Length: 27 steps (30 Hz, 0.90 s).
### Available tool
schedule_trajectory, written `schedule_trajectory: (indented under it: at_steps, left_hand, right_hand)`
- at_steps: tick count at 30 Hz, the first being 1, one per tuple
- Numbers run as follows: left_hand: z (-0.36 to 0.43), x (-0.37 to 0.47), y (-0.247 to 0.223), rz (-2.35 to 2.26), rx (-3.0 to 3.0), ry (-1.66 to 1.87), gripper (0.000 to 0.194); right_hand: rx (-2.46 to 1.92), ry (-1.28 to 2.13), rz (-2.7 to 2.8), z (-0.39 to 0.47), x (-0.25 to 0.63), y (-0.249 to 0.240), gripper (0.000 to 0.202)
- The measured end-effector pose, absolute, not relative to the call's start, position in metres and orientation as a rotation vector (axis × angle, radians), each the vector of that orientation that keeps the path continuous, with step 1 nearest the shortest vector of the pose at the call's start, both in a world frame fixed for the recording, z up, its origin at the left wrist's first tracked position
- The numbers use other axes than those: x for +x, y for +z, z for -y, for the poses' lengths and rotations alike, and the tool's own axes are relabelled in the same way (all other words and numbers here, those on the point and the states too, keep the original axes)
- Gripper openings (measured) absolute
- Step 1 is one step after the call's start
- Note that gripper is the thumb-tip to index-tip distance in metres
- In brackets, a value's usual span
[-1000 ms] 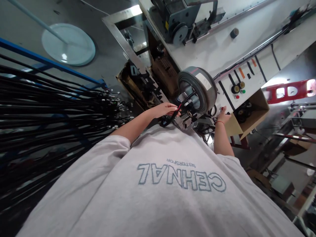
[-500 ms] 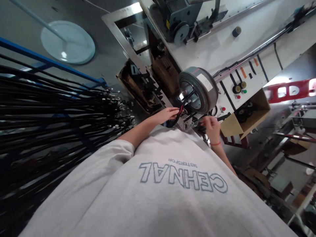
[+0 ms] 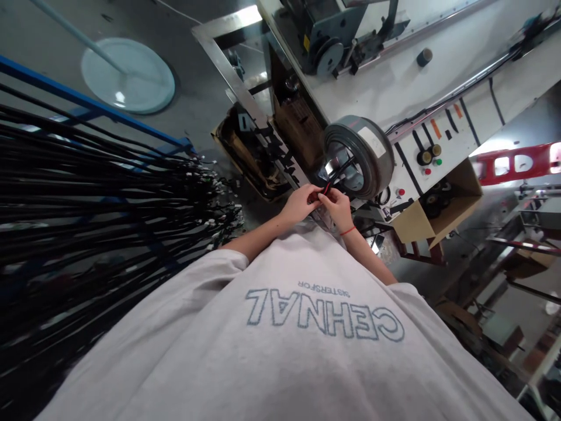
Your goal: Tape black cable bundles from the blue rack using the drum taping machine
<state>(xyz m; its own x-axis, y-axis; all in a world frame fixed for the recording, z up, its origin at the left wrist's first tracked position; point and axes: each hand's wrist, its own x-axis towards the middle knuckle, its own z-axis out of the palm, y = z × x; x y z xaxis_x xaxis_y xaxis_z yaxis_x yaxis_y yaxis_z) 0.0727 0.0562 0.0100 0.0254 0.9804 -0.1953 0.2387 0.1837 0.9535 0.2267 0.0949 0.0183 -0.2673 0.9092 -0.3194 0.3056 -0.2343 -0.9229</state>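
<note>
Both hands meet near the edge of the bench, close to my body. My left hand (image 3: 302,203) has its fingers closed on a black and red cable (image 3: 326,188). Against it, my right hand (image 3: 338,209), with a red band at the wrist, pinches the same cable. Fingertips of the two hands almost touch. The cable runs up into the opening of a round grey drum (image 3: 374,153) just beyond the hands. Where the fingers meet, the cable's end is partly hidden.
Many black cables (image 3: 109,193) hang on a blue rack (image 3: 87,108) at left. An open cardboard box (image 3: 458,216) stands right of the hands. Beyond lies a white bench (image 3: 368,88) with a machine (image 3: 333,29). A bin (image 3: 245,152) sits left of the drum.
My right hand has moved left from beside the drum and now grips the cable next to my left hand. The view has shifted slightly.
</note>
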Motion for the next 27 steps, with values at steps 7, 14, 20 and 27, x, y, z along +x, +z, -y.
schedule_trajectory:
  at_steps: [7,14,20,27]
  left_hand:
    - [-0.054,0.076,0.015,-1.486,1.406,0.866,0.029]
    - [-0.064,0.069,0.005,-1.402,1.431,0.917,0.026]
    - [-0.078,0.051,0.004,-1.200,1.413,0.839,0.027]
    - [-0.072,0.052,0.005,-1.287,1.293,0.875,0.030]
  right_hand:
    - [-1.595,1.379,1.679,-0.094,0.223,0.015,0.023]
    - [-1.622,1.357,1.652,-0.094,0.225,0.015,0.025]
    - [-1.439,1.688,1.349,-0.094,0.230,0.019,0.038]
    - [-1.412,1.717,1.288,-0.095,0.226,0.016,0.038]
